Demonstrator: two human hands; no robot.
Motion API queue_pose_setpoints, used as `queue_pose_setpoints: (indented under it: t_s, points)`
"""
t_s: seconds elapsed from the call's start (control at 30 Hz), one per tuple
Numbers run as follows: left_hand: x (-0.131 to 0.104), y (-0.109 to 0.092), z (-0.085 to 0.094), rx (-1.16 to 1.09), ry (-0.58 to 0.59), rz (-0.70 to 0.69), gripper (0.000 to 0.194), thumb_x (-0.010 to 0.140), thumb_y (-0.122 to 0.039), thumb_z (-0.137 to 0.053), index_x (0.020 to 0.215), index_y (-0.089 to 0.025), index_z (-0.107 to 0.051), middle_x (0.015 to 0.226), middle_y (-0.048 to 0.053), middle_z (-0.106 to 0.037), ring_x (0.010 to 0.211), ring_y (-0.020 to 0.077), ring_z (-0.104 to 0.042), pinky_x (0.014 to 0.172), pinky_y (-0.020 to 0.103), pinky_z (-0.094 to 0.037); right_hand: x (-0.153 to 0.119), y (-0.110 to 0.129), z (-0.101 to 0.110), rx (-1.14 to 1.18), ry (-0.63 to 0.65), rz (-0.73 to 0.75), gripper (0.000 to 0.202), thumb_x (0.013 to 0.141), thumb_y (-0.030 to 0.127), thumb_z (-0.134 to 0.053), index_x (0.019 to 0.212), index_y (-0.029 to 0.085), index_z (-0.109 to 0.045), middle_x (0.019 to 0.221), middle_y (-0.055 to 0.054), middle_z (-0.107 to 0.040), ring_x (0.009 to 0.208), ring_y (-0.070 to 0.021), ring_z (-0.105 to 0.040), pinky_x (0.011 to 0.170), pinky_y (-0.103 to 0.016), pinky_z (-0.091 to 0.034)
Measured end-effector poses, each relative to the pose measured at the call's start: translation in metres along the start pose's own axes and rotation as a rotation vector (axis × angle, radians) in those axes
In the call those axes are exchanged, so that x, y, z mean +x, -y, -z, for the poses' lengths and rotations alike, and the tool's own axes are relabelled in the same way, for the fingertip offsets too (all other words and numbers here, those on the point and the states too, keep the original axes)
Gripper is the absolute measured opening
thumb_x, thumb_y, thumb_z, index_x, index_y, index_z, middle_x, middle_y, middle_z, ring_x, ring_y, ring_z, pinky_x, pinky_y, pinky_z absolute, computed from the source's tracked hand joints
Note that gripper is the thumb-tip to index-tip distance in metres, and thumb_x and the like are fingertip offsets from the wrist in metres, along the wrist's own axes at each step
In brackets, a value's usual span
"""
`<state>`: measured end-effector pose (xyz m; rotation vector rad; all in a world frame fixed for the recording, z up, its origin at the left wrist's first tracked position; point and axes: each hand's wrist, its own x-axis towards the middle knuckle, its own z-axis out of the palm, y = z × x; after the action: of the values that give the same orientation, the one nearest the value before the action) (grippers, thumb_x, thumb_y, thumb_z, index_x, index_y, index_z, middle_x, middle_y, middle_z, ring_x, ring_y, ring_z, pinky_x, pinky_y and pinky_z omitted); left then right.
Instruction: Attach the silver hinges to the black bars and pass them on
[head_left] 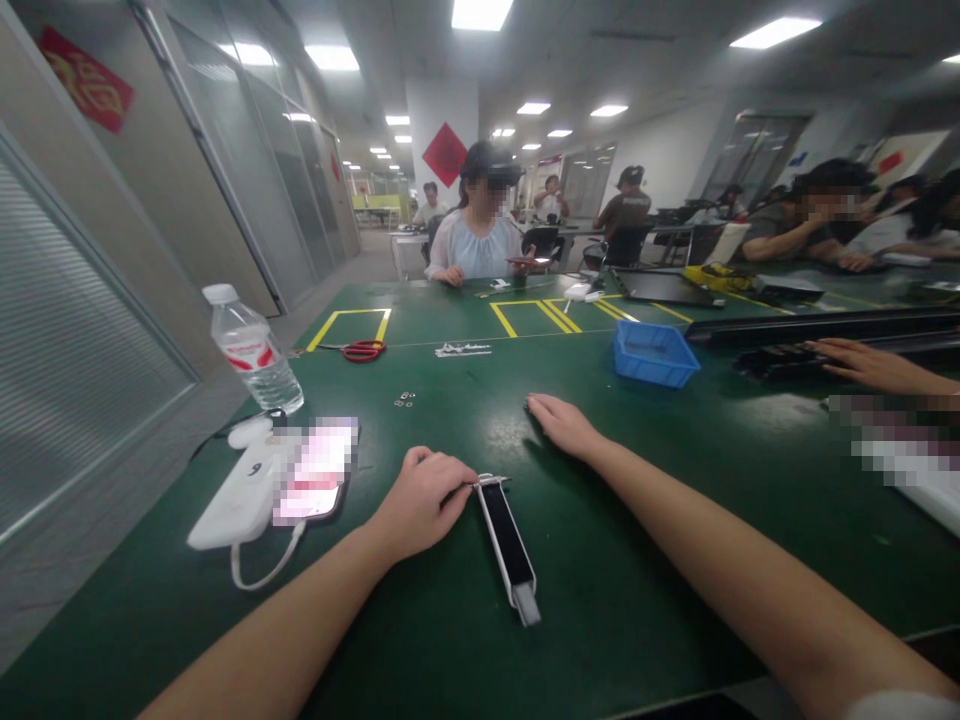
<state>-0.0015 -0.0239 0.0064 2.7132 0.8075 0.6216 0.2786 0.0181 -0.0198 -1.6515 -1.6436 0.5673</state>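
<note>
A narrow white-framed device with a black top and a grey tab at its near end lies on the green table in front of me. My left hand has its fingers curled at the far end of this device, index fingertip and thumb against its left corner. A thin metal bit sticks out of that end on the right; what the fingertips pinch is partly hidden. My right hand rests palm down on the table beyond and right of the device, fingers extended, holding nothing. Several small metal pieces lie ahead of my left hand.
Red-handled scissors and white strips lie farther back. At left stand a water bottle, a white power bank and a phone. A blue bin sits right; a co-worker's hand rests beyond it.
</note>
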Motion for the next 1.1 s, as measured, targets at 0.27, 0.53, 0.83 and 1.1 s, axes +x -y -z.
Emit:
queue_pose_setpoints:
  t_s: [0.27, 0.53, 0.83, 1.1]
  points:
    - [-0.002, -0.001, 0.004, -0.038, 0.003, 0.013, 0.016, 0.087, -0.018, -0.048, 0.095, -0.022, -0.062, 0.094, 0.000, -0.071, 0.090, 0.0178, -0.063, 0.089, 0.039, -0.031, 0.012, 0.083, -0.074, 0.345, 0.396, 0.181, 0.061, 0.093, 0.061, -0.029, 0.115, 0.020, -0.068, 0.125, -0.007, -0.065, 0.122, -0.0220, -0.056, 0.109, -0.038, -0.037]
    - [-0.002, 0.005, 0.004, -0.009, -0.147, 0.126, 0.012, 0.089, -0.023, -0.051, 0.092, -0.022, -0.062, 0.096, 0.000, -0.070, 0.094, 0.0181, -0.062, 0.090, 0.039, -0.035, 0.010, 0.071, -0.057, 0.911, 0.272, -0.168, 0.063, 0.096, 0.053, -0.015, 0.109, 0.019, -0.066, 0.122, -0.010, -0.067, 0.119, -0.0211, -0.058, 0.108, -0.041, -0.037]
    - [0.002, 0.032, 0.000, 0.222, -0.120, 0.326, 0.040, 0.089, -0.022, -0.053, 0.129, -0.023, -0.052, 0.141, 0.008, -0.049, 0.131, 0.0271, -0.042, 0.106, 0.049, -0.036, -0.067, 0.050, -0.013, 0.406, 0.211, -0.040, 0.031, 0.079, 0.038, -0.061, 0.106, 0.022, -0.062, 0.100, -0.006, -0.065, 0.095, -0.0218, -0.061, 0.090, -0.041, -0.047]
    - [0.003, 0.025, 0.001, 0.224, 0.149, 0.079, 0.047, 0.095, -0.018, -0.041, 0.142, -0.024, -0.040, 0.153, 0.004, -0.035, 0.142, 0.0220, -0.030, 0.116, 0.048, -0.024, -0.083, 0.071, -0.020, 0.025, 0.322, 0.251, 0.025, 0.087, 0.028, -0.051, 0.109, 0.018, -0.059, 0.089, -0.005, -0.055, 0.076, -0.0179, -0.053, 0.071, -0.035, -0.046]
